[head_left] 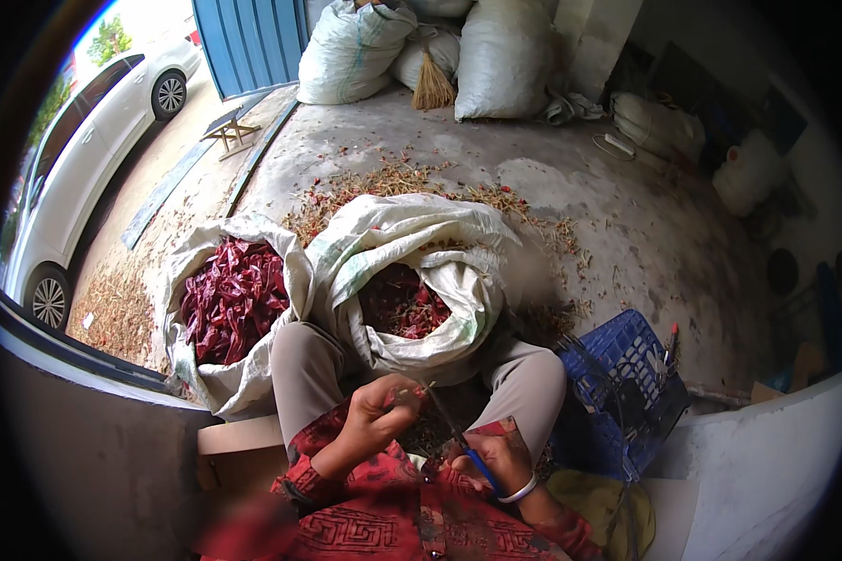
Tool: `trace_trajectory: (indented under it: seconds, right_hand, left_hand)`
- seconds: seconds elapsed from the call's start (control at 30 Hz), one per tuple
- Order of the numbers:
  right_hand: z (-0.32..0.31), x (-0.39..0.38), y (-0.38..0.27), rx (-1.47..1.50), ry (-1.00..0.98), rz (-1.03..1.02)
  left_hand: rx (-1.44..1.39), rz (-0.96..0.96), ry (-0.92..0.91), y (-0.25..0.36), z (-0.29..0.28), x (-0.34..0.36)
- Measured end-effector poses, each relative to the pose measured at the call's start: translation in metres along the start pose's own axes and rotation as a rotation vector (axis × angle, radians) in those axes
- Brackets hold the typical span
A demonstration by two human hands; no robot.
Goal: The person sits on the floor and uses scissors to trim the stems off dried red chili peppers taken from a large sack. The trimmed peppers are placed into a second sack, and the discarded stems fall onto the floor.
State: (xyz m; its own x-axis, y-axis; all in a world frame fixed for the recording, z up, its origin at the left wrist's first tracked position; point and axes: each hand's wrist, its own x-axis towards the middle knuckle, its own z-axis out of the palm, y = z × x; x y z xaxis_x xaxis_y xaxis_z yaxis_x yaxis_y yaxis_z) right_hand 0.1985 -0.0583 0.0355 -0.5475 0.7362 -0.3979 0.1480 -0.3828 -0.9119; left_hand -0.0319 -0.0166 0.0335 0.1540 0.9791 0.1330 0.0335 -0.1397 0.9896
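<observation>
My left hand [384, 411] is closed in a pinch in front of my chest. At its fingertips shows the thin pale stalk of a dried chili [428, 385]; the rest is mostly hidden by the fingers. Lower and to the right, my right hand [498, 456] grips a blue-handled cutting tool [480, 465]. Its slim dark blade points up toward the left hand; whether it is scissors or a knife I cannot tell. Beyond my hands, between my knees, stands a white woven sack [440, 344] with its rim rolled down and dried red chilies [404, 304] inside.
A second woven sack [295, 266], full of red chilies, stands left of my knee. At the right lies a tilted blue plastic crate [617, 365]. Stalks and scraps [533, 220] litter the concrete floor. Farther off are stuffed sacks [510, 65], a straw broom [433, 84] and a small stool [229, 126].
</observation>
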Motion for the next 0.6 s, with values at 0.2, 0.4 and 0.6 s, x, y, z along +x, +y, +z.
trace_trajectory:
  seconds: [0.2,0.4,0.6]
  right_hand:
    - [0.011,0.003,0.026,0.689,-0.422,0.078]
    - [0.016,0.012,0.040,0.766,-0.411,0.039]
    - [0.022,0.019,0.053,-0.087,0.393,-0.408]
  left_hand:
    - [-0.148,-0.095,-0.040,0.006,0.001,0.002]
    - [-0.240,-0.204,-0.067,0.010,-0.001,0.003]
    - [0.036,-0.053,0.031,0.017,0.006,0.006]
